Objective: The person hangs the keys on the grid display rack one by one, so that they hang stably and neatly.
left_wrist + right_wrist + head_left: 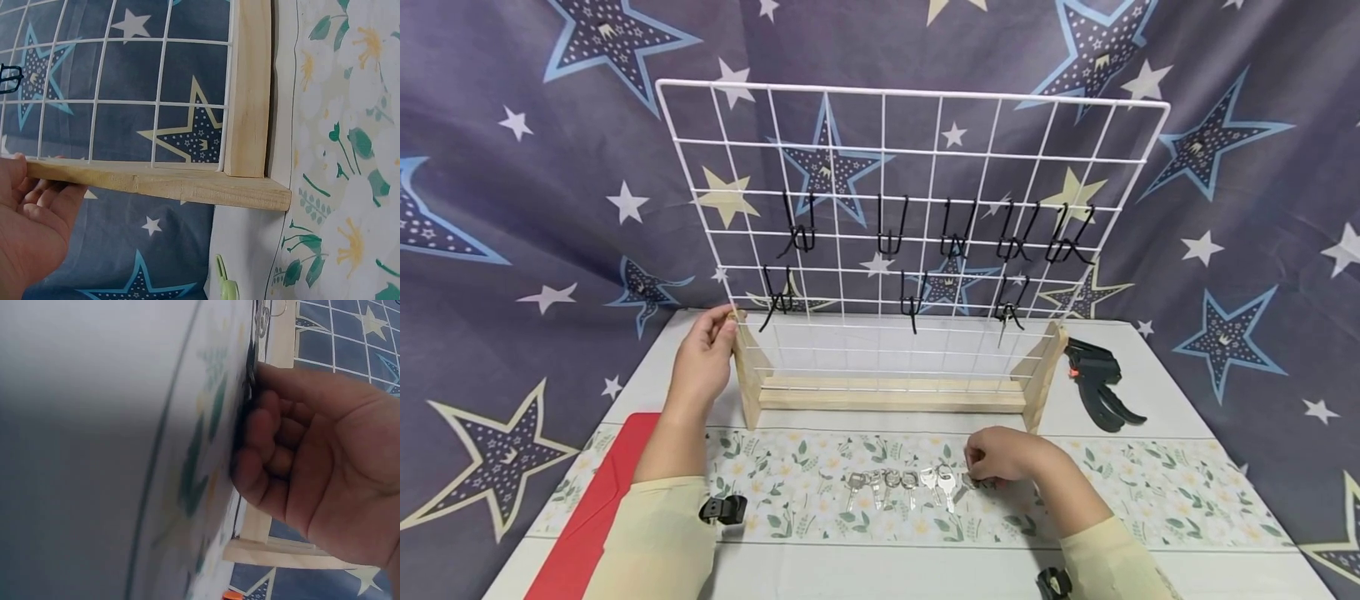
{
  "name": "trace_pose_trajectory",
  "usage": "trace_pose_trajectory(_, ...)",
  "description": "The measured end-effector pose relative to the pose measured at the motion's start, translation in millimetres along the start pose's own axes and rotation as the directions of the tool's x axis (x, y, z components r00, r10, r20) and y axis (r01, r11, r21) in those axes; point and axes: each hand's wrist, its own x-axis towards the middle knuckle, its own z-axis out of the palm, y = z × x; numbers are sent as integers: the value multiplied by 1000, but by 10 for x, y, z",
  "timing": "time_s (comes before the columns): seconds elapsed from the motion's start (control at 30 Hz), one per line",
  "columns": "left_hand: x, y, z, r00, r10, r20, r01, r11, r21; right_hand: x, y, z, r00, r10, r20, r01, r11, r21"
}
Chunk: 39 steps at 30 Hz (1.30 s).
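My left hand (702,358) grips the upper end of the wooden side panel (162,184) of a rack, thumb and fingers around its edge. The rack's white wire grid (880,150) leans back above a wooden crossbar (891,396). Down on the floral strip, my right hand (1011,454) has its fingers curled at the right end of a row of silver keys (910,479). Its fingertips pinch a key there, mostly hidden by the hand. Black hooks (891,237) hang on the grid in two rows, and a key (1003,333) dangles from the lower right one.
A red folder-like item (597,492) lies at the left, partly under the left sleeve. Behind the rack's right side rests a black clamp (1097,383) with orange parts. Star-patterned cloth (482,333) surrounds the white table (850,571) at the back and sides.
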Motion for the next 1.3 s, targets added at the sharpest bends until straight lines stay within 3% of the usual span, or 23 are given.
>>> trace_pose_trajectory(0.5,0,3,12,1000,-31,-3,31,999,17,-94,-34,9,1000,-26,-12,24,994,-102)
trace_pose_trajectory(0.73,-7,3,6,1000,-22,0,22,1000,14,-167,-71,-32,998,-24,-60,17,993,-117)
trace_pose_trajectory(0.83,-1,1,-7,1000,-7,2,7,1000,7,-207,-95,-93,992,-78,-99,65,991,-121)
trace_pose_trajectory(1.0,7,0,-18,1000,-4,3,4,1000,8,-250,-108,-166,964,-200,-175,185,978,-99)
trace_pose_trajectory(1.3,4,23,-7,1000,-23,7,23,1000,7,-285,-141,-222,956,-218,-199,224,975,8)
